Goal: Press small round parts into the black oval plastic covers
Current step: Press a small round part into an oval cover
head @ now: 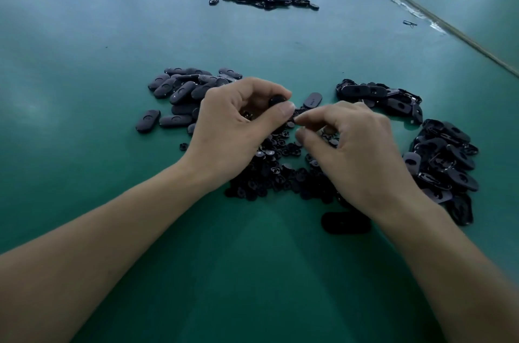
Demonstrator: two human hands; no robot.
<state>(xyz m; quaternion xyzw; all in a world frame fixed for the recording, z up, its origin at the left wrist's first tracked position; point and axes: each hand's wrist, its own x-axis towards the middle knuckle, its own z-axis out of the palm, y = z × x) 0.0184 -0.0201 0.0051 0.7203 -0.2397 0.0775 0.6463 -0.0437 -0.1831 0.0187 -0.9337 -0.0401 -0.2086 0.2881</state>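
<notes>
Left hand (233, 121) gripped a black oval cover (277, 100) between curled fingers and thumb, over the pile of small round parts (269, 171) on the green table (84, 90). Only the cover's rounded end showed, its long axis hidden. Right hand (356, 151) had thumb and index nearly meeting over the pile; couldn't tell if they pinched a part.
</notes>
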